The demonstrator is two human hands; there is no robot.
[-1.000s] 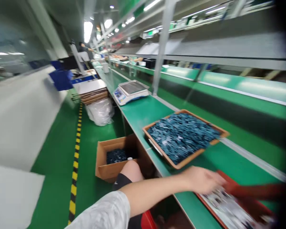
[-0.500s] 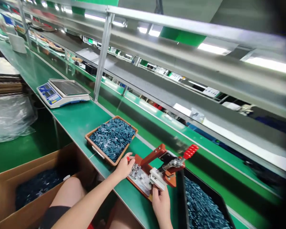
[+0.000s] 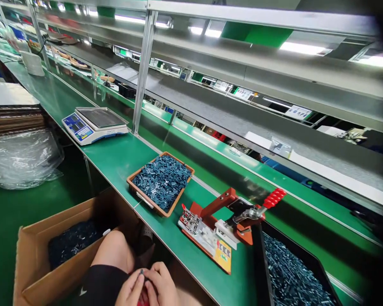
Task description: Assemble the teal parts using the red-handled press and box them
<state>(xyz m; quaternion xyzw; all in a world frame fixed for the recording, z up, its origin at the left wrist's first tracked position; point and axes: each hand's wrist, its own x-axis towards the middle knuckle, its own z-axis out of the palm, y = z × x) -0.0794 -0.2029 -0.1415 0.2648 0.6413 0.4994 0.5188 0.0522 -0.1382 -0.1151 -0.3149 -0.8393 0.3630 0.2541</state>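
My left hand point(image 3: 131, 290) and my right hand point(image 3: 159, 284) are together low in the view, above my lap, with their fingertips pinching a small dark part point(image 3: 142, 272). Something red point(image 3: 143, 298) shows just below them, partly hidden by my fingers. Up on the green bench point(image 3: 115, 161), a red-orange jig with a toggle clamp point(image 3: 210, 223) stands beyond my hands, its red handle point(image 3: 274, 198) pointing to the far right. Nearest to it on the left is a wooden-rimmed tray point(image 3: 161, 182) heaped with small blue-green parts.
A cardboard box point(image 3: 35, 259) of dark parts stands on the floor at my left. A black bin point(image 3: 290, 270) of metallic parts sits at the right. A digital scale point(image 3: 94, 124) stands on the bench, beneath metal shelving point(image 3: 210, 72). A plastic-wrapped bundle point(image 3: 19, 159) lies at the far left.
Both hands have come off the jig and dropped to my lap, now pinching a small part. The view has swung back from the aisle toward the bench since the oldest frame.
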